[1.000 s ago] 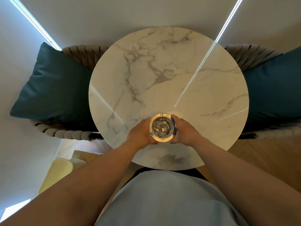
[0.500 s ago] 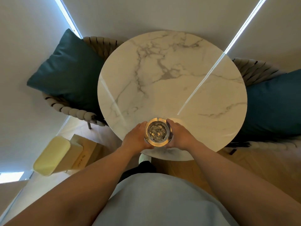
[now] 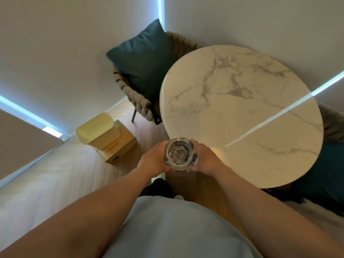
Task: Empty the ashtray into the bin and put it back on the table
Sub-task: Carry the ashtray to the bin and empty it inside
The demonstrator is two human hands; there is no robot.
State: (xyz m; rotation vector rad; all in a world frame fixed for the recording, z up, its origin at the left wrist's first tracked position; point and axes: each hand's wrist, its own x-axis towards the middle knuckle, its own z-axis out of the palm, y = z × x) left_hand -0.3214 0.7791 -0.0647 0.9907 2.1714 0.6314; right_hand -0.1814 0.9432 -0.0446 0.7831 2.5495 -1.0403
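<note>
Room: pale walls, wooden floor [image 3: 202, 187] in warm tone, thin strips of cold light across wall and table.
Table [image 3: 242, 112]: round, white marble top with grey veins; taken as the landmark for all places below.
Fingers: both sets curled around the sides of the ashtray, thumbs on the near rim; grip closed on it from left and right.
Left hand [image 3: 153, 161]: clasps the left side of the ashtray, off the table's near-left edge.
Right hand [image 3: 203, 158]: clasps the right side of the ashtray, its knuckles over the table's near-left edge.
Ashtray [image 3: 179, 154]: round, shiny metal, upright, dark grey ash filling its middle; held in the air just off the table's near-left edge, above the floor, not resting on the top.
Forearms: bare, reaching forward from the bottom corners of the view to meet at the ashtray.
Shirt [image 3: 167, 229]: light grey-blue, fills the lower middle.
Bin [image 3: 97, 129]: pale yellow, lid closed, on the floor to the left of the table, well apart from it, touching a box.
Box [image 3: 121, 146]: light wood colour, just beside the bin on the table's side.
Chair [image 3: 137, 101]: woven rope, beyond the table's left edge, dark green cushion [image 3: 143, 62] leaning in it.
Second chair: far right of the table, mostly hidden.
</note>
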